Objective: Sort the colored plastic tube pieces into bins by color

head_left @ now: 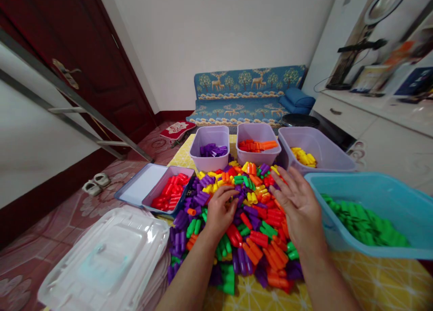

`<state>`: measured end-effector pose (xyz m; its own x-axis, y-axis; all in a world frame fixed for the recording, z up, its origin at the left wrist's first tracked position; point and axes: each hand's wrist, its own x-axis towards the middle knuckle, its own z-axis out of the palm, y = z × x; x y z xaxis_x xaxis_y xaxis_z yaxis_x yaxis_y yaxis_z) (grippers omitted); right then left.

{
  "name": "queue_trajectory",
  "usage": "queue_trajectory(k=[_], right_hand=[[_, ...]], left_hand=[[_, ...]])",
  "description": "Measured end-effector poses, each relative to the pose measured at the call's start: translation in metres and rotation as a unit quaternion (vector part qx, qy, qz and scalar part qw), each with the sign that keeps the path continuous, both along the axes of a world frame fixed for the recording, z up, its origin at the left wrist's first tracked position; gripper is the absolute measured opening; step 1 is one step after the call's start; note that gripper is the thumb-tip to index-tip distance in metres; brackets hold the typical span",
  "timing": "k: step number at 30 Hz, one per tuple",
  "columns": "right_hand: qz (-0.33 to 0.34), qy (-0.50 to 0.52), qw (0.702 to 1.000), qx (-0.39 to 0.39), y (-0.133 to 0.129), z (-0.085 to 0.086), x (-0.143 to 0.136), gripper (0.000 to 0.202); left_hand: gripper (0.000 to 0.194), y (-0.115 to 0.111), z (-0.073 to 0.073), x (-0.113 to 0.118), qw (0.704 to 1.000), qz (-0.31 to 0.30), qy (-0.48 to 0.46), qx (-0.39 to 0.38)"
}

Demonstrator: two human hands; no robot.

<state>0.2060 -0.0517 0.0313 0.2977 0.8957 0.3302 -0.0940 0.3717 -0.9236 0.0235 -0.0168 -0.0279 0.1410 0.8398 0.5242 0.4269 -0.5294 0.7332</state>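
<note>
A large pile of plastic tube-shaped pieces (252,252), in red, orange, yellow, green and purple, covers the middle of the table; many are joined side by side. My left hand (221,209) is over the pile's centre with its fingers curled in. Whatever lies between its thumb and fingers is hidden. Above the pile's right side, my right hand (299,207) is open, fingers spread, holding nothing visible. Nearest to it on the right is a blue tub (358,182) with green pieces (367,221). A box (154,198) of red pieces (172,191) sits left of the pile.
Behind the pile stand three lilac bins: one (209,164) with purple pieces, one (259,157) with orange, one (333,155) with yellow. Stacked clear lids (111,257) lie at front left. A ladder (84,108) leans at left; a sofa (243,108) is beyond.
</note>
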Motion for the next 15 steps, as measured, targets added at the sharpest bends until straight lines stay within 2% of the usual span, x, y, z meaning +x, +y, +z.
queue_trajectory(k=[2, 4, 6, 8, 12, 15], right_hand=[[0.0, -0.072, 0.997, -0.013, 0.004, -0.009, -0.001, 0.048], [-0.014, -0.207, 0.978, -0.018, 0.008, -0.02, 0.003, 0.036], [-0.038, -0.352, 0.935, -0.002, 0.013, -0.031, 0.007, 0.031], [-0.05, -0.457, 0.888, 0.01, 0.016, -0.04, 0.009, 0.037], [-0.044, -0.564, 0.825, -0.005, 0.017, -0.051, 0.006, 0.053], [-0.045, -0.586, 0.809, -0.018, 0.016, -0.054, 0.004, 0.052]], left_hand=[[0.021, 0.0, 0.0, 0.0, 1.0, -0.001, 0.002, 0.001], [0.021, 0.0, -0.001, 0.0, 1.0, -0.001, 0.008, -0.001], [0.02, 0.0, -0.002, 0.0, 1.0, -0.001, 0.016, -0.004], [0.02, 0.0, -0.002, 0.001, 1.0, -0.002, 0.022, -0.006], [0.019, -0.001, -0.001, 0.001, 1.0, -0.004, 0.029, -0.007], [0.019, -0.001, -0.001, 0.001, 1.0, -0.006, 0.03, -0.006]])
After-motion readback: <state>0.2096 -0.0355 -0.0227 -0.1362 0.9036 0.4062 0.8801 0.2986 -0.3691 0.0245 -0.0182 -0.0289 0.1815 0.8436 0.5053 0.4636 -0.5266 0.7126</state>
